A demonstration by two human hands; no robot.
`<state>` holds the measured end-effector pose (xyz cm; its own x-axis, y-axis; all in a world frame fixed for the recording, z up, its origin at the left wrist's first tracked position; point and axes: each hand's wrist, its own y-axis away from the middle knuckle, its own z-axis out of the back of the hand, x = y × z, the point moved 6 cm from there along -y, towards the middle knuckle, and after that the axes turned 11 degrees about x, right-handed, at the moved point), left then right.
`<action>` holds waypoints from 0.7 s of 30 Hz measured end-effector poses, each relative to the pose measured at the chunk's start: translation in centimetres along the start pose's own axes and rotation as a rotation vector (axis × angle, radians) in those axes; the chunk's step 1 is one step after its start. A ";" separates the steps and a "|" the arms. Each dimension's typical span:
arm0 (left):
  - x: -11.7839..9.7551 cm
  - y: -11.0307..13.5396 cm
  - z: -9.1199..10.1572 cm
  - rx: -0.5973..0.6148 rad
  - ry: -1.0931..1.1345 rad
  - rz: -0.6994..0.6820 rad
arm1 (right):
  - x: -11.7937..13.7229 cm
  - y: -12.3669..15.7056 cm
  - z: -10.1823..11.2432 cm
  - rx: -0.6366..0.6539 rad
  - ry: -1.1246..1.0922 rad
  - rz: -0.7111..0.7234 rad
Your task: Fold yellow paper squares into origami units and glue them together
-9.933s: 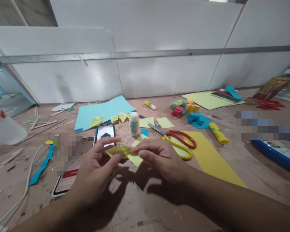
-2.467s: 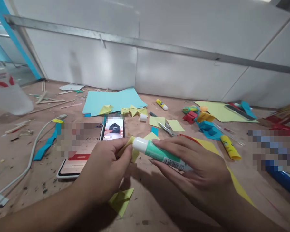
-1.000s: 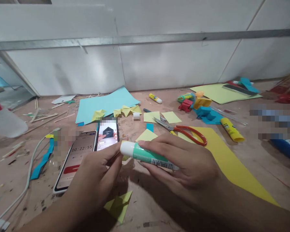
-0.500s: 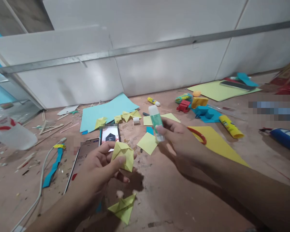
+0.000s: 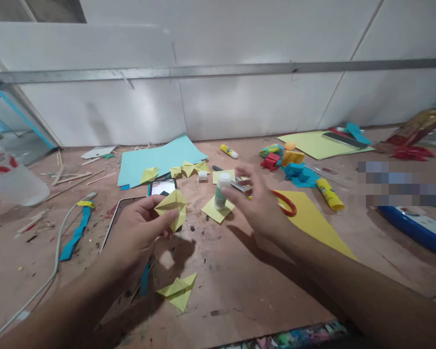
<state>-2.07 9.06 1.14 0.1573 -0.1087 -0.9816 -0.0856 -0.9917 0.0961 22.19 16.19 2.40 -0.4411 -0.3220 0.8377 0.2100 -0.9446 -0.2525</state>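
Observation:
My left hand [image 5: 140, 232] pinches a folded yellow paper piece [image 5: 171, 208] and holds it just above the table. A green-and-white glue stick [image 5: 221, 191] stands upright without its cap on a small yellow paper square [image 5: 215, 211]. My right hand [image 5: 256, 203] hovers right beside the stick, fingers spread and slightly blurred, holding nothing. A second folded yellow paper piece [image 5: 179, 292] lies on the table below my left hand. The stick's white cap [image 5: 202, 175] lies further back.
Two phones [image 5: 163, 186] lie partly under my left hand. Orange-and-yellow scissors [image 5: 285, 202] rest on a large yellow sheet [image 5: 314, 225]. Behind are a light blue sheet [image 5: 160, 160], small folded yellow shapes [image 5: 189, 168], yellow glue sticks [image 5: 329, 194], coloured paper models [image 5: 294, 167]. Left: plastic bottle [image 5: 10, 182], cable [image 5: 53, 276].
My right hand has set the glue stick upright on the yellow square and let go of it. My left hand still holds the folded piece, moved slightly up and left.

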 end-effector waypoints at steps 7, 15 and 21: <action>-0.7 0.8 -1.6 0.110 0.038 -0.004 | 7.9 3.0 1.8 0.026 -0.099 0.516; -2.0 -0.3 -0.2 0.021 0.066 -0.134 | 10.0 5.5 -5.0 0.796 0.217 0.337; -1.8 -0.9 0.2 0.012 0.045 -0.137 | 9.3 6.8 -9.7 1.036 0.279 0.204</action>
<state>-2.48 10.14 2.82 0.2122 0.0247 -0.9769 -0.0717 -0.9966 -0.0408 11.05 6.14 3.82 -0.4694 -0.5932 0.6541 0.8767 -0.4011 0.2655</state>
